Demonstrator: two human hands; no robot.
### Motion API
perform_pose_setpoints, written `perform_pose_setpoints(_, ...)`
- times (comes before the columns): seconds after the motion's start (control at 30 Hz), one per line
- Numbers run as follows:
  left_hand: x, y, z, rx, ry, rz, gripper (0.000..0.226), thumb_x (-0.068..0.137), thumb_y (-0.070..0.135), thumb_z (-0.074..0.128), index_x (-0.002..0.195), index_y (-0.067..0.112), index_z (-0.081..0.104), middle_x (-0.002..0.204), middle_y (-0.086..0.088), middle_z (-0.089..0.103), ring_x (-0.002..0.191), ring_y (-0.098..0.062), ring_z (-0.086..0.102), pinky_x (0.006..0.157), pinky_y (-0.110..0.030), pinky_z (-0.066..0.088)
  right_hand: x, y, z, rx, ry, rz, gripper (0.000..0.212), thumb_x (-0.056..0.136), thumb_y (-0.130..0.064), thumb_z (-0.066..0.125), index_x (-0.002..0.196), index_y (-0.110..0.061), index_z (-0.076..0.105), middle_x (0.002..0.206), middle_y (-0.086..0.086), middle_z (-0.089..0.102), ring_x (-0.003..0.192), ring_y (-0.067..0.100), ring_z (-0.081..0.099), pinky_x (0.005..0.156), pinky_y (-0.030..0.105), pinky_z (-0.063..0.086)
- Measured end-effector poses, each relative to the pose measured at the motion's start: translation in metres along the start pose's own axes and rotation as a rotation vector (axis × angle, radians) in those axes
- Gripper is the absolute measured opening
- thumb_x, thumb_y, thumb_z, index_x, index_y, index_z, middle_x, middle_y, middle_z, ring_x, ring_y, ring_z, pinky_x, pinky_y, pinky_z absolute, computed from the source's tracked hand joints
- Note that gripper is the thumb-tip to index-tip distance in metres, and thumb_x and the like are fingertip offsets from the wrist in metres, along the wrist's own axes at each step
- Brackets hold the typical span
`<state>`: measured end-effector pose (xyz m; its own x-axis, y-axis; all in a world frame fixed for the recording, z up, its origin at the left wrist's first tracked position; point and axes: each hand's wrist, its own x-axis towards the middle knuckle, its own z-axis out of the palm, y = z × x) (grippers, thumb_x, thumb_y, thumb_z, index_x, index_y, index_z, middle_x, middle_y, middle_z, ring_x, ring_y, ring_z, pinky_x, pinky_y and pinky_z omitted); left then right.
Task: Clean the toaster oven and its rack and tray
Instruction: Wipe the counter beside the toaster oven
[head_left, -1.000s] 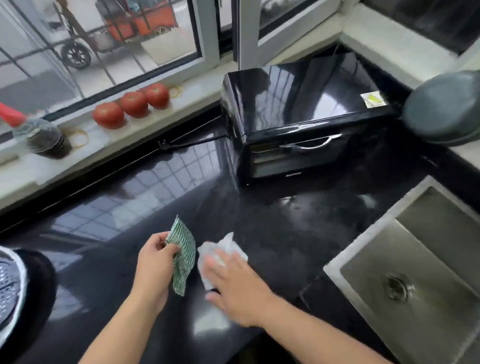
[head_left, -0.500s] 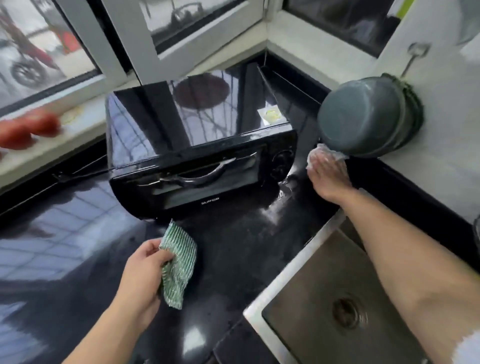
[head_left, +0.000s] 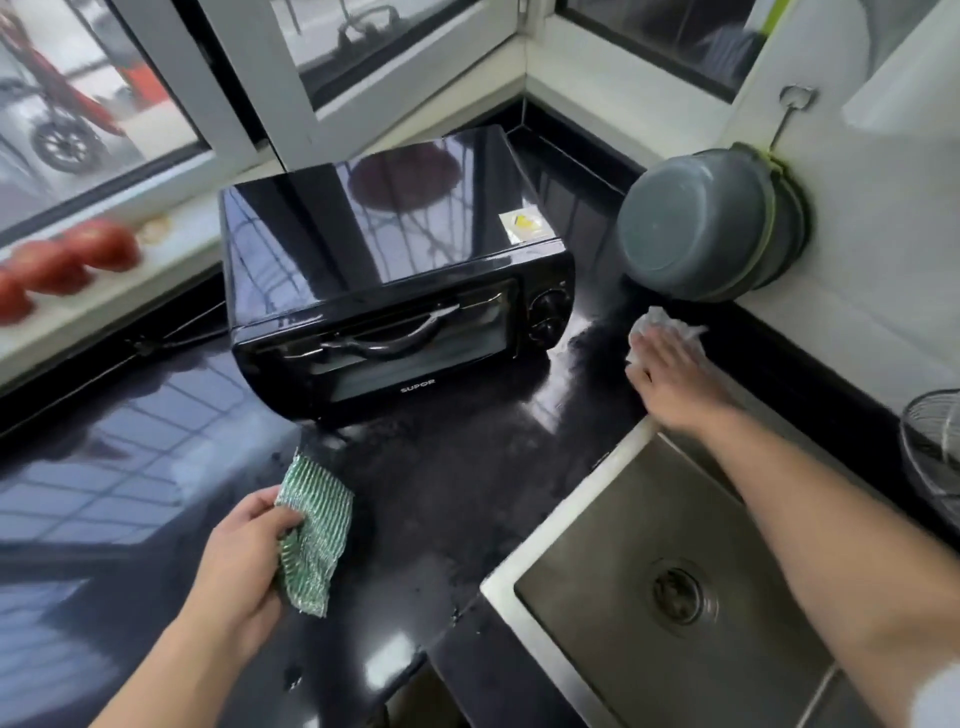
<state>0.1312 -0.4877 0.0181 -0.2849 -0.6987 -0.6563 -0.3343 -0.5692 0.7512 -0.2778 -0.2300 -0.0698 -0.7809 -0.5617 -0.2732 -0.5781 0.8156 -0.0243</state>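
Observation:
A glossy black toaster oven (head_left: 384, 270) stands on the black counter (head_left: 447, 493) with its door closed, handle and two knobs facing me. My left hand (head_left: 239, 561) grips a green striped scouring cloth (head_left: 311, 540) in front of the oven, just above the counter. To the right of the oven, my right hand (head_left: 670, 374) lies flat with straight fingers on a crumpled white paper towel (head_left: 654, 325), pressing it on the counter below a hanging bowl. The rack and tray are not visible.
A steel sink (head_left: 675, 582) fills the lower right. Grey bowls (head_left: 711, 223) hang on the right wall from a hook. Tomatoes (head_left: 67, 260) lie on the window sill at left. The oven's cord (head_left: 176, 338) runs left. A wire basket (head_left: 935, 447) sits at the right edge.
My right hand has carried the white paper towel from in front of me to the counter right of the oven. The view swung right. My left hand keeps holding the green cloth.

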Motion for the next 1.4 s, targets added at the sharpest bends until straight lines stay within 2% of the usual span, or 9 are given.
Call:
perform_pose_setpoints(0.17, -0.006, -0.010, -0.063, -0.046, 0.042, -0.049, 0.026, 0.097, -0.004, 0.046, 0.102, 0.011, 0.066, 0.092, -0.018, 0.071, 0.075, -0.031, 0.065, 0.073, -0.042, 0.054, -0.129, -0.107, 0.041, 0.094, -0.025, -0.191, 0.072, 0.102, -0.056, 0.016, 0.159, -0.016, -0.001, 0.165, 0.003, -0.008, 0.151, 0.022, -0.017, 0.123, 0.040, -0.007)
perform_pose_setpoints(0.43, -0.015, -0.022, -0.165, -0.121, 0.040, -0.041, 0.024, 0.096, -0.004, 0.045, 0.097, 0.011, 0.063, 0.084, -0.015, 0.070, 0.072, -0.028, 0.066, 0.070, -0.041, 0.056, -0.315, -0.398, 0.106, 0.266, -0.105, -0.720, 0.077, 0.096, -0.060, 0.032, 0.155, -0.012, 0.026, 0.164, 0.003, 0.016, 0.152, 0.024, -0.005, 0.122, 0.048, 0.007)
perform_pose_setpoints(0.57, -0.012, -0.024, -0.211, -0.087, -0.013, -0.037, 0.025, 0.097, -0.004, 0.045, 0.093, 0.013, 0.063, 0.077, -0.010, 0.071, 0.070, -0.027, 0.064, 0.071, -0.041, 0.054, -0.353, -0.419, 0.114, 0.165, -0.105, -0.815, 0.070, 0.095, -0.056, 0.039, 0.152, -0.015, 0.032, 0.160, 0.000, 0.023, 0.152, 0.025, 0.003, 0.123, 0.044, 0.005)
perform_pose_setpoints(0.83, -0.025, -0.035, -0.228, -0.043, -0.198, -0.085, 0.025, 0.097, 0.000, 0.046, 0.094, 0.017, 0.065, 0.080, -0.009, 0.072, 0.070, -0.027, 0.065, 0.069, -0.041, 0.054, -0.317, -0.290, 0.089, 0.118, -0.097, -0.061, 0.074, 0.099, -0.061, 0.010, 0.157, -0.019, -0.011, 0.162, -0.003, -0.021, 0.148, 0.018, -0.025, 0.121, 0.039, -0.010)
perform_pose_setpoints(1.0, -0.044, -0.040, -0.190, 0.020, -0.371, -0.125, 0.024, 0.098, 0.000, 0.047, 0.105, 0.013, 0.066, 0.090, -0.013, 0.075, 0.077, -0.029, 0.068, 0.073, -0.043, 0.056, -0.427, -0.229, 0.121, 0.145, -0.088, 0.233, 0.088, 0.094, -0.039, 0.043, 0.154, -0.017, -0.017, 0.158, -0.001, -0.030, 0.148, 0.018, -0.026, 0.124, 0.041, -0.002)
perform_pose_setpoints(1.1, -0.058, -0.045, -0.166, 0.069, -0.450, -0.169, 0.023, 0.099, 0.001, 0.047, 0.102, 0.011, 0.068, 0.096, -0.017, 0.076, 0.081, -0.031, 0.069, 0.074, -0.045, 0.056, -0.481, -0.201, 0.131, 0.142, -0.064, 0.355, 0.095, 0.071, 0.001, 0.062, 0.155, 0.001, 0.018, 0.162, 0.013, -0.007, 0.152, 0.032, 0.008, 0.118, 0.043, 0.030)
perform_pose_setpoints(1.2, -0.080, -0.046, -0.136, 0.105, -0.533, -0.211, 0.024, 0.100, 0.000, 0.047, 0.104, 0.010, 0.069, 0.097, -0.018, 0.076, 0.084, -0.034, 0.070, 0.075, -0.046, 0.056, -0.492, -0.205, 0.116, 0.250, -0.003, 0.371, 0.071, 0.075, 0.012, 0.052, 0.144, -0.002, 0.040, 0.160, 0.010, 0.024, 0.145, 0.031, 0.031, 0.116, 0.030, 0.032)
perform_pose_setpoints(1.3, -0.098, -0.046, -0.099, 0.147, -0.609, -0.218, 0.024, 0.099, 0.000, 0.047, 0.108, 0.008, 0.069, 0.103, -0.021, 0.076, 0.086, -0.034, 0.070, 0.077, -0.047, 0.056, -0.480, -0.197, 0.072, 0.673, 0.071, 0.534, 0.047, 0.086, 0.006, 0.045, 0.127, -0.011, 0.060, 0.130, 0.007, 0.058, 0.122, 0.025, 0.054, 0.096, 0.027, 0.043)
perform_pose_setpoints(1.4, -0.117, -0.051, -0.050, 0.184, -0.701, -0.229, 0.027, 0.098, 0.001, 0.047, 0.114, 0.008, 0.068, 0.104, -0.022, 0.076, 0.085, -0.034, 0.070, 0.076, -0.046, 0.056, -0.464, -0.141, 0.035, 1.267, 0.396, 0.948, 0.035, 0.084, 0.007, 0.047, 0.096, -0.015, 0.072, 0.096, 0.009, 0.072, 0.087, 0.027, 0.065, 0.065, 0.026, 0.048)
